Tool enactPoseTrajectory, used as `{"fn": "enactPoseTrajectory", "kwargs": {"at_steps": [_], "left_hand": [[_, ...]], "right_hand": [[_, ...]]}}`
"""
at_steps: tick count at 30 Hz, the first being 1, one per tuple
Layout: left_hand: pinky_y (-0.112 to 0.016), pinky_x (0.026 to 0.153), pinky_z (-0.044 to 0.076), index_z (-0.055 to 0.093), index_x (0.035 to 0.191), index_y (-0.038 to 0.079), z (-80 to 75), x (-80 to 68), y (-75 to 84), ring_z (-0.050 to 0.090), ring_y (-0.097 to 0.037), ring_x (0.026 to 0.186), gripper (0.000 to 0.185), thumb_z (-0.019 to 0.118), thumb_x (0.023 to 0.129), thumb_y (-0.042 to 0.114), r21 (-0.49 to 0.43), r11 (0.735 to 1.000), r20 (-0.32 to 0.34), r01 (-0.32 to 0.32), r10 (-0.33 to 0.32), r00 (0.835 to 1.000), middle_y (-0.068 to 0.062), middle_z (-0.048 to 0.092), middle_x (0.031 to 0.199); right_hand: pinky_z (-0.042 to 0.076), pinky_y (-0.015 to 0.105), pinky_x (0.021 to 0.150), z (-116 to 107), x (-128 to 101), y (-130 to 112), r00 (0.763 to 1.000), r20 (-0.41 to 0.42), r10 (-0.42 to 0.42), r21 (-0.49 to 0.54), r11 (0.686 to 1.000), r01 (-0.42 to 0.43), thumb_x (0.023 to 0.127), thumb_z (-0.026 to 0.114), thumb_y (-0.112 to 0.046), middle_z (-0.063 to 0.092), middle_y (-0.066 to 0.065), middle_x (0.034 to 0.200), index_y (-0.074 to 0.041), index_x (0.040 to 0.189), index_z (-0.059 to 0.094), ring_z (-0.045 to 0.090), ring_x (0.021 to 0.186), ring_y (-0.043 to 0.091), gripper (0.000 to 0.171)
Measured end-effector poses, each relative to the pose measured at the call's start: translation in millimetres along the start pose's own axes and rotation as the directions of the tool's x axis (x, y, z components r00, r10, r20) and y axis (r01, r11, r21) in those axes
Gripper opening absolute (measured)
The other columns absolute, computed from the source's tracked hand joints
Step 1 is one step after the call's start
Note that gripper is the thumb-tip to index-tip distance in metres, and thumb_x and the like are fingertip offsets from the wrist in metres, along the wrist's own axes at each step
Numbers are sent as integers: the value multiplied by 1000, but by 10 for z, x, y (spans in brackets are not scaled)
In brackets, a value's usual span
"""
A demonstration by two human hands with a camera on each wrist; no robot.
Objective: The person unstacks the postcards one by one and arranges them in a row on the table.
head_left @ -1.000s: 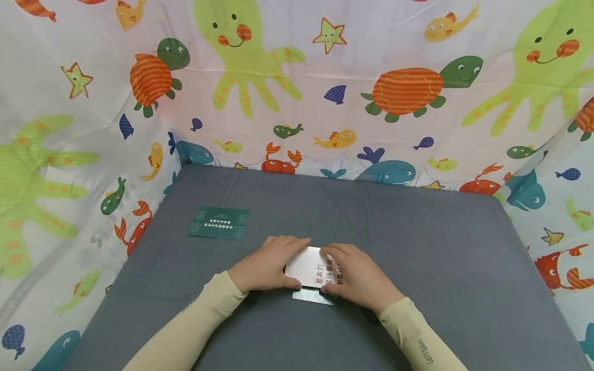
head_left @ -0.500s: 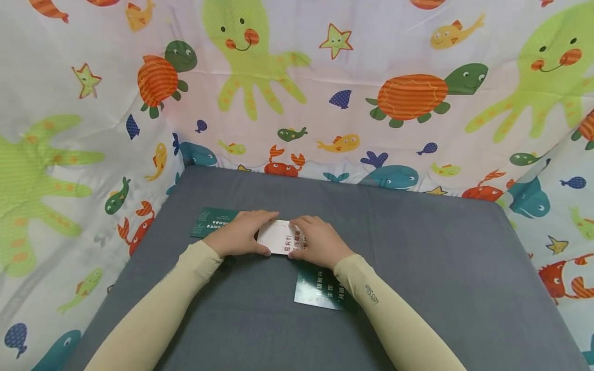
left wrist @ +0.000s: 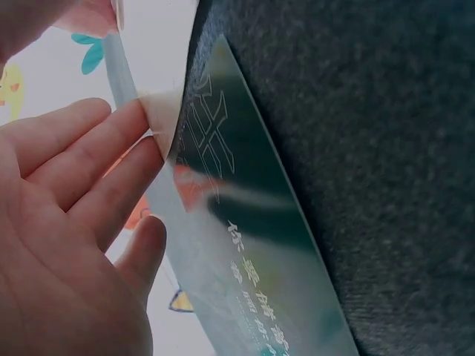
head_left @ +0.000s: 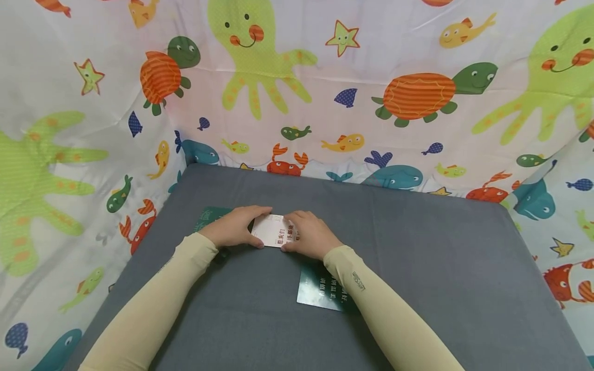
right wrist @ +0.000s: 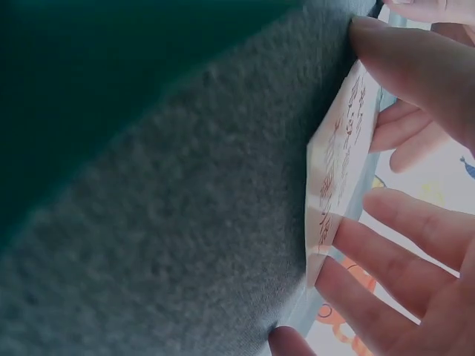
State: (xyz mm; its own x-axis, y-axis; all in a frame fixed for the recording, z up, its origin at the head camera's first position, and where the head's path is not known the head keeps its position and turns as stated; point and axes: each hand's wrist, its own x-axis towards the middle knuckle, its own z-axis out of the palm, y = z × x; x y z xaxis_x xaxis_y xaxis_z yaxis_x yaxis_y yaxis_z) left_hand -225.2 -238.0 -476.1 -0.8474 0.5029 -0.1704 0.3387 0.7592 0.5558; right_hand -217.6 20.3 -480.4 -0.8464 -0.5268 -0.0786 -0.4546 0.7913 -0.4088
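Note:
A white card (head_left: 268,230) with dark red printed characters is held between both hands above the grey table. My left hand (head_left: 233,228) grips its left end, thumb at the near edge and forefinger at the far edge. On the right end, my right hand (head_left: 313,237) holds it the same way. Under the left hand lies a dark green card (head_left: 209,215), mostly hidden; the left wrist view shows this green card (left wrist: 260,230) flat, with pale characters. A second green card (head_left: 316,289) lies nearer the front, partly covered by the right forearm.
The grey cloth-covered table (head_left: 431,268) reaches back to a white curtain (head_left: 320,103) printed with sea animals, which hangs at the back and both sides. Beige sleeves cover both forearms.
Both hands have carried the white card left and away from me, off the nearer green card, which now shows more. The left hand now covers much of the left green card.

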Motion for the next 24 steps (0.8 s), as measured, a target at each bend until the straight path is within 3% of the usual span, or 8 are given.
{"fn": "enactPoseTrajectory", "kwargs": {"at_steps": [15,24], "left_hand": [[-57,128,38,45,165,13,-40,23,5,45,-36,156,96,95,85,30,40,999,0,15,-15,1000,-11,50,168],[-61,130,33,45,166,15,12,19,-15,40,-37,160,98,95,84,35,50,998,-15,38,-37,999,-8,48,170]], "right_hand": [[46,61,119,-19,38,-28,1000,11,-1,-22,1000,1,90,88,-48,59,7,158,-14,153,60,52,147,31,77],[45,61,121,-26,2,-38,1000,10,0,-15,1000,0,90,87,-48,58,6,159,-14,154,59,52,148,32,78]]}}
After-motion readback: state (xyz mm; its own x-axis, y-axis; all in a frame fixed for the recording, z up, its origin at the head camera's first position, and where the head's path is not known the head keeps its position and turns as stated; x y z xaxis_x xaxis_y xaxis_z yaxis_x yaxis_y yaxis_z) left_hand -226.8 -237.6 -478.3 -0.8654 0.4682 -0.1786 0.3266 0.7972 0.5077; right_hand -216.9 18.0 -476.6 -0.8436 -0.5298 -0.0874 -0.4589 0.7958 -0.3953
